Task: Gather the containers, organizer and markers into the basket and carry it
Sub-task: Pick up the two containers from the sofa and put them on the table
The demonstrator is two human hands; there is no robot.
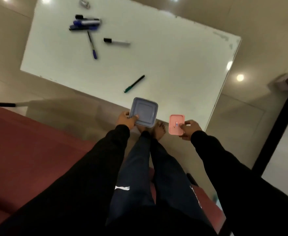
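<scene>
Your left hand (125,120) grips the blue container (143,112) at lower centre; your right hand (188,129) pinches the pink container (176,124) beside it. Keep both level. Markers (85,23) wait upper left on the surface (174,65); no basket shows.

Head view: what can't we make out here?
- Basket: not in frame at all, so its place is unknown.
- Marker cluster at the far end of the white table: motion blur, count unclear.
- Grey object at the top edge: blurred, unidentifiable.
- Blue container in the left hand, pink container in the right hand: only lids show, contents hidden.
- Object at the right edge: blurred and cut off.
</scene>
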